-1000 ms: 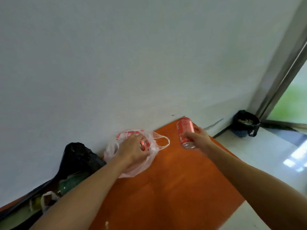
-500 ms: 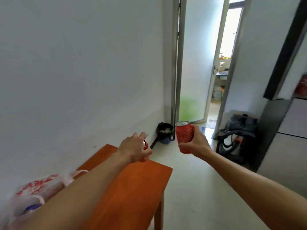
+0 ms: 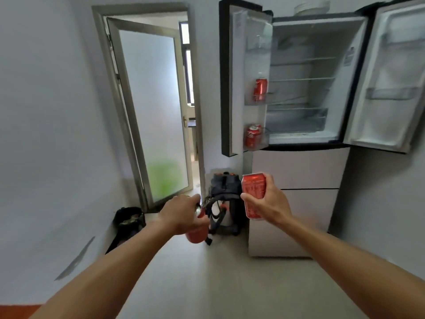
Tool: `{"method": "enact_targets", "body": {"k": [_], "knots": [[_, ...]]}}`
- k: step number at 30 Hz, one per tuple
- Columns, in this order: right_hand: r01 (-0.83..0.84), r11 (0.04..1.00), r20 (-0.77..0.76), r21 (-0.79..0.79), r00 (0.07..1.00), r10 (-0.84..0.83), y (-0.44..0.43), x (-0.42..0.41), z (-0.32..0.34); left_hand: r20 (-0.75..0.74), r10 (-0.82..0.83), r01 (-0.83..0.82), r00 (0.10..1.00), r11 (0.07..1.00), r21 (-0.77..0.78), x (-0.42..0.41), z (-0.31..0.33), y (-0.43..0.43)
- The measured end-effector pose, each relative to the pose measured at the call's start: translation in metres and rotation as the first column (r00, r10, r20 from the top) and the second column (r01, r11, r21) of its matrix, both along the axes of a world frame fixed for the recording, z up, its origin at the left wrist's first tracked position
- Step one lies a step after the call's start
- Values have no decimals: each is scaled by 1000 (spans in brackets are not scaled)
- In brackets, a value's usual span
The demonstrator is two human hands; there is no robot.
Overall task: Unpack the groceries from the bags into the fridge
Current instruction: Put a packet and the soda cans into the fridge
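Note:
My left hand [image 3: 181, 214] grips a red soda can [image 3: 196, 233] from above, tilted, at lower centre. My right hand [image 3: 269, 204] holds a second red soda can [image 3: 253, 192] upright, a little higher and to the right. Ahead stands the fridge [image 3: 299, 166] with both upper doors swung open. Its left door [image 3: 239, 77] carries two red cans on its shelves: one can [image 3: 260, 89] on the middle shelf and another can [image 3: 253, 134] on the bottom shelf. The inner wire shelves [image 3: 301, 79] look bare. The grocery bags are out of view.
A dark backpack [image 3: 224, 199] with straps sits on the floor against the fridge's left side. A black bin [image 3: 128, 218] stands by the left wall. A frosted glass door [image 3: 151, 111] hangs open beyond it. A sliver of the orange table [image 3: 20, 310] shows bottom left.
The view has swung from the orange table and plastic bag toward the open fridge. Both hands have carried their cans away from the table and now hold them in front of the fridge.

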State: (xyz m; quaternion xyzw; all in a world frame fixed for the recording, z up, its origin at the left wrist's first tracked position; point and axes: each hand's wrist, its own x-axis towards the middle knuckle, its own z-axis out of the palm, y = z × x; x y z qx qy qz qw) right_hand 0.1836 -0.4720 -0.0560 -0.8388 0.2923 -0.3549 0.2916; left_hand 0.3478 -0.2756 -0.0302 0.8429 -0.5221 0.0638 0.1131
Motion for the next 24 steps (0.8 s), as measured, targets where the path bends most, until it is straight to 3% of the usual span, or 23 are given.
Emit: {"method": "enact_targets", "body": {"k": [6, 13, 19, 24], "knots": [[140, 990, 15, -9, 990, -140, -88, 2, 12, -20, -149, 149, 989, 988, -34, 12, 8, -116], [223, 973, 43, -60, 974, -221, -194, 61, 48, -20, -223, 220, 975, 969, -113, 78, 26, -227], [186, 982, 287, 29, 940, -186, -275, 114, 122, 30, -233, 235, 972, 961, -143, 129, 66, -309], [136, 990, 509, 48, 849, -142, -334, 156, 191, 36, -206, 209, 978, 953, -219, 153, 88, -356]]}}
